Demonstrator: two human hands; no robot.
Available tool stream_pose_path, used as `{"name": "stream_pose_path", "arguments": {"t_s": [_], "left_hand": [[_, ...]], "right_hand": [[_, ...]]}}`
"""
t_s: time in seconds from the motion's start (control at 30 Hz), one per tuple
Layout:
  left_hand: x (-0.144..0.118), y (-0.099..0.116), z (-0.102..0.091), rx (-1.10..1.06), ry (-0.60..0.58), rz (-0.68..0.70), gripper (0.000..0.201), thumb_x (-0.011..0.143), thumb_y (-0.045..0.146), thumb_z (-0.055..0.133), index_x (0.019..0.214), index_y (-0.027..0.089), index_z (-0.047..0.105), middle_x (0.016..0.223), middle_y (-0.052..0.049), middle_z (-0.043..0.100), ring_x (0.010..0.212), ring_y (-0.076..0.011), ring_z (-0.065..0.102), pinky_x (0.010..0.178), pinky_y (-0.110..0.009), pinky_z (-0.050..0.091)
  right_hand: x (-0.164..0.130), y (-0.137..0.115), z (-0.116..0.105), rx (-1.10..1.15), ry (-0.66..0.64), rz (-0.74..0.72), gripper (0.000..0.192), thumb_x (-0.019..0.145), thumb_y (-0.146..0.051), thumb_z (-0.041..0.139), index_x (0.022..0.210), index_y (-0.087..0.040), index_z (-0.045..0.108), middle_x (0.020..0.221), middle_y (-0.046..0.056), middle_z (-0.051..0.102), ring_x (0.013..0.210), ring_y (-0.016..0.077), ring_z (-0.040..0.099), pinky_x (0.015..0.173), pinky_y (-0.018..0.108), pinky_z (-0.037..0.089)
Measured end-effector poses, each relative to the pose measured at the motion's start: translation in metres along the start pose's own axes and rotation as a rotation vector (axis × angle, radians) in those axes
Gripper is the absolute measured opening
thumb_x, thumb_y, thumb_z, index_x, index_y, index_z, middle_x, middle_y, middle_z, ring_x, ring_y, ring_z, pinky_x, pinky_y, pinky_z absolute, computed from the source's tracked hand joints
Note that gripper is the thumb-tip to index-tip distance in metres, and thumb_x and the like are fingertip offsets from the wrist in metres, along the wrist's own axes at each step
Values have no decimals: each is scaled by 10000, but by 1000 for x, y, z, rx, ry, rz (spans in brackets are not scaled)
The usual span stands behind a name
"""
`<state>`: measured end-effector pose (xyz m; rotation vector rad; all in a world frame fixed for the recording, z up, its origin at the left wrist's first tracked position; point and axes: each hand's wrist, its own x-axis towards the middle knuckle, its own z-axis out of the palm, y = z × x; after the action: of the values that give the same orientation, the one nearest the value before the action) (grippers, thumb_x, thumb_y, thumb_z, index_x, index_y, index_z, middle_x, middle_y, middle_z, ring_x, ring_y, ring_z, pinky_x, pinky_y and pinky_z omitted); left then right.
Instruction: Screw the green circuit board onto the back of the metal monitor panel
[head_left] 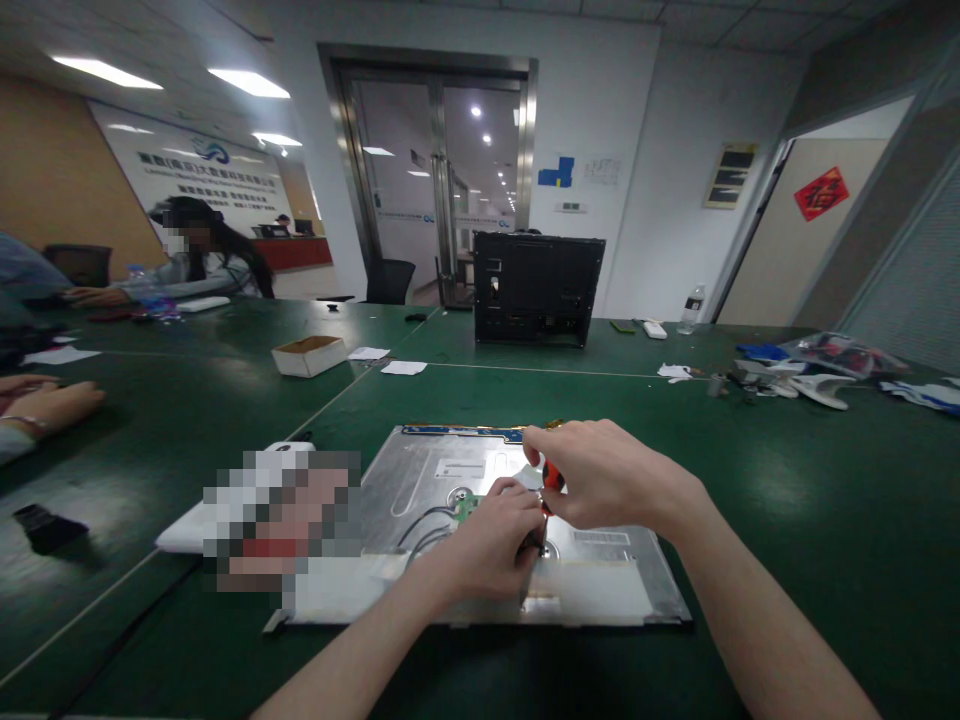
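A flat silver LCD panel (622, 590) lies back side up on the green table in front of me. My right hand (600, 470) is closed around the orange-red handle of a screwdriver (553, 476), held over the panel's middle. Just below it, my left hand (499, 525) has its fingers curled together near the screwdriver's shaft, over a small dark part that my fingers mostly hide. Beside my left hand, a small green circuit board (466, 507) with grey cables (427, 520) shows on the panel. A blue circuit strip (457, 433) runs along the far edge.
Left of the panel lies a white device (187, 525) under a blurred patch, with a black clip-like piece (49, 527) further left. A cardboard box (309, 356) and a black monitor housing (538, 290) stand beyond. Another person's hand (56, 405) rests at left; scraps (795, 375) lie right.
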<state>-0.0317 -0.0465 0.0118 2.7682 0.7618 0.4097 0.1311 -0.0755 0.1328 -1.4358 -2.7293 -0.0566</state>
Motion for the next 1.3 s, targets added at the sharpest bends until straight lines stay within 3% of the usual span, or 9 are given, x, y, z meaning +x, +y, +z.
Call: {"name": "stream_pose_path", "arguments": {"t_s": [0.23, 0.4, 0.53, 0.7, 0.8, 0.9, 1.03, 1.17, 1.3], "left_hand": [[0, 2, -3, 2, -11, -5, 119, 648, 91, 557, 715, 186, 538, 824, -18, 611, 859, -209, 547, 926, -382, 340], [1, 1, -1, 18, -17, -7, 118, 647, 88, 556, 715, 184, 539, 840, -23, 608, 860, -207, 544, 915, -379, 339], [1, 0, -1, 8, -18, -11, 129, 638, 77, 551, 712, 182, 548, 844, -21, 611, 867, -208, 549, 912, -377, 338], [1, 3, -3, 9, -2, -19, 117, 648, 79, 560, 699, 182, 539, 811, -19, 610, 858, -212, 550, 909, -376, 345], [0, 3, -3, 12, -13, -16, 115, 654, 84, 560, 710, 182, 536, 827, -20, 609, 847, -202, 549, 912, -374, 344], [0, 1, -2, 14, -9, -6, 124, 650, 81, 556, 721, 181, 538, 857, -23, 614, 878, -207, 551, 912, -375, 336], [1, 1, -1, 4, -7, -4, 130, 650, 79, 548, 727, 184, 540, 872, -21, 614, 880, -207, 546, 916, -380, 333], [1, 2, -2, 7, -9, -5, 114, 654, 76, 542, 685, 183, 515, 800, -13, 601, 831, -197, 542, 918, -383, 337], [0, 3, -3, 10, -1, -12, 115, 650, 85, 559, 703, 181, 524, 840, -21, 606, 873, -207, 544, 911, -378, 336]], "right_hand": [[8, -4, 1, -83, 7, 146, 327, 887, -482, 481, 831, -201, 640, 699, 48, 667, 624, 186, 609, 492, 262, 244], [6, -1, 1, -58, 31, 84, 187, 837, -348, 549, 923, -198, 621, 762, 46, 683, 635, 167, 592, 495, 262, 219], [3, 1, 1, -2, 38, 4, 266, 765, -339, 611, 990, -201, 580, 814, 33, 688, 662, 173, 596, 493, 258, 217], [6, -3, 1, -68, 26, 119, 300, 852, -485, 523, 882, -204, 627, 744, 52, 681, 651, 187, 608, 501, 267, 237], [6, -2, 1, -73, 28, 113, 262, 874, -423, 505, 808, -204, 635, 723, 43, 676, 638, 172, 600, 495, 267, 230], [3, 0, 0, -49, 22, 45, 145, 807, -327, 569, 873, -208, 619, 742, 25, 678, 622, 158, 582, 487, 262, 223], [0, 0, 0, -25, 9, 27, 252, 767, -358, 615, 969, -208, 592, 784, 26, 682, 645, 162, 588, 498, 261, 237], [4, -3, 1, -52, 10, 111, 273, 846, -467, 542, 915, -214, 619, 775, 46, 688, 655, 175, 602, 510, 264, 246], [7, -2, 1, -76, 20, 113, 198, 854, -380, 531, 868, -202, 618, 747, 48, 682, 637, 177, 603, 486, 268, 208]]}}
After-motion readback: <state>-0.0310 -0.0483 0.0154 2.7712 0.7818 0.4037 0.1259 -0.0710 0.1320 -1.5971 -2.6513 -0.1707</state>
